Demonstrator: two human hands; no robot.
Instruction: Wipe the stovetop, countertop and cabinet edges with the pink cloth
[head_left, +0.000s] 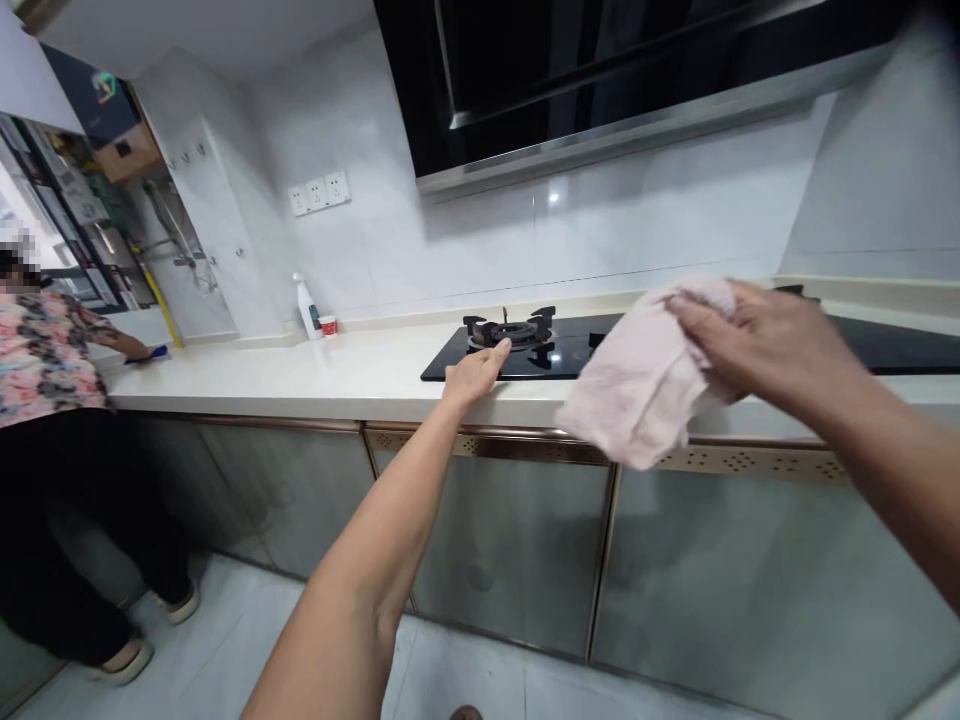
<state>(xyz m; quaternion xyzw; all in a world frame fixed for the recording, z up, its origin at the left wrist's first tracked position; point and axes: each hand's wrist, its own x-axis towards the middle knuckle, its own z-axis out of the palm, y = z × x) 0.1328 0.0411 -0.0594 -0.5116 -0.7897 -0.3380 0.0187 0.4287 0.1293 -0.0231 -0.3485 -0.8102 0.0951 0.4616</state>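
My right hand (772, 335) is closed on a pale pink cleaning cloth (637, 385), which hangs bunched from the fingers in front of the gas hob's front edge. The cloth is slightly blurred. My left hand (475, 377) lies at the counter edge by the front left of the black glass gas hob (574, 350), fingers stretched out and nothing held. Just behind that hand stands the left burner (510, 335) with its black pan support. My right hand and the cloth hide much of the hob's middle and right side.
A black range hood (600, 90) overhangs the hob. On the white counter (375, 365) stand a white bottle (307, 308) and a small red-and-white tub (328, 325). At far left, a person (45, 350) holds a blue cloth (146, 355) on the counter. Grey cabinet doors (495, 540) are below.
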